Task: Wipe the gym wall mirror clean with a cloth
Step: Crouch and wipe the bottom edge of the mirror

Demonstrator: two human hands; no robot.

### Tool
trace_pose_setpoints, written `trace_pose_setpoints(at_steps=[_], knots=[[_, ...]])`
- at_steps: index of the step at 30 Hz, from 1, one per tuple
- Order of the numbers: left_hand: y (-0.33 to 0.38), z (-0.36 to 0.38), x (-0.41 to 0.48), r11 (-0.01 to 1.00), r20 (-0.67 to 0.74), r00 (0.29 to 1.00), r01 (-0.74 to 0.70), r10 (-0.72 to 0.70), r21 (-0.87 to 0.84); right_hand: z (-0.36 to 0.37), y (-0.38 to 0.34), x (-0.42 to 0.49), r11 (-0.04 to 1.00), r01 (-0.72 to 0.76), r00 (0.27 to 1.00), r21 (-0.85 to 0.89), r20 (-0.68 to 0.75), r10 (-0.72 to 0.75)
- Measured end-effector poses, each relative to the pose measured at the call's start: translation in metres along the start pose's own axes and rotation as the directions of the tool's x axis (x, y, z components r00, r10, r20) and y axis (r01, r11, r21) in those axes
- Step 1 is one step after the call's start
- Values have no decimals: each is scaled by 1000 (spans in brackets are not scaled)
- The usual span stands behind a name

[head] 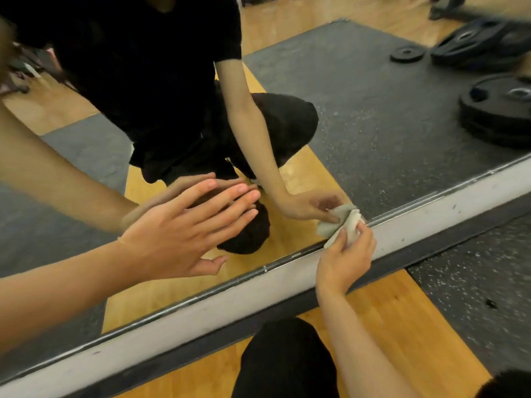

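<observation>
Right hand [346,254] with cloth at the mirror's lower edge

Right hand pinched a small pale cloth [350,229] between thumb and curled fingers, so it was closed around the fabric and not spread. The cloth was bunched and sat at the very bottom of the mirror [388,124], touching the glass just above the metal trim [201,295]. The left hand [178,239] was fully open, fingers straight and fanned, and it held nothing. Its fingertips seemed to meet their own reflection, so I judged that it leaned on the glass for support.

Two things could go wrong from here. The bare left palm and fingers could leave new marks on the glass, because the skin pressed where the cloth must also pass. The cloth could also pick up dirt from the trim or the scuffed wall strip [201,320] below and then smear it upward. Because the cloth was so bunched, each pass covered little, and a narrow band along the edge could be missed. Weight plates [497,110] showed only as a reflection.
</observation>
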State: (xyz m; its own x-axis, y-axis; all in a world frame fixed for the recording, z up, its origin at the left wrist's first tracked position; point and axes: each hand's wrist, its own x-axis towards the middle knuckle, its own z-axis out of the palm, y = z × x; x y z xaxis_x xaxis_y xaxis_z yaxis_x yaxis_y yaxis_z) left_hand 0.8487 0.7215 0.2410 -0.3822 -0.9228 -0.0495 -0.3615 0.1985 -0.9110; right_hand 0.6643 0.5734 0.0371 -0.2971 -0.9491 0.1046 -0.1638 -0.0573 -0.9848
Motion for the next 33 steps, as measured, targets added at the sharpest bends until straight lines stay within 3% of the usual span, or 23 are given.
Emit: trace_pose_setpoints(at_steps=[7, 13, 15, 20, 28, 31, 33], knots=[[-1, 3, -1, 997, -27, 1000, 6, -8, -73, 14, -12, -27, 993, -113, 994, 16, -4, 113], [12, -13, 7, 959, -46, 996, 63, -79, -276, -7, 17, 3, 1000, -21, 993, -2, 117, 21], [23, -21, 21, 950, -42, 998, 21, -35, -312, -5, 21, 0, 999, 4, 994, 38, 106, -8], [18, -30, 68, 959, -70, 997, -10, -11, -283, 1, 12, -1, 986, -67, 997, 156, 35, 62], [-4, -22, 78, 974, -19, 995, -104, 102, -201, -5, 10, 56, 970, -175, 974, 170, -112, 196], [-9, -6, 75, 987, -18, 990, -144, 143, -78, -6, 1, 91, 949, -259, 942, 180, -171, 290], [-9, 3, 74, 989, -10, 989, -145, 145, 2, -6, 0, 78, 960, -220, 957, 172, -152, 247]])
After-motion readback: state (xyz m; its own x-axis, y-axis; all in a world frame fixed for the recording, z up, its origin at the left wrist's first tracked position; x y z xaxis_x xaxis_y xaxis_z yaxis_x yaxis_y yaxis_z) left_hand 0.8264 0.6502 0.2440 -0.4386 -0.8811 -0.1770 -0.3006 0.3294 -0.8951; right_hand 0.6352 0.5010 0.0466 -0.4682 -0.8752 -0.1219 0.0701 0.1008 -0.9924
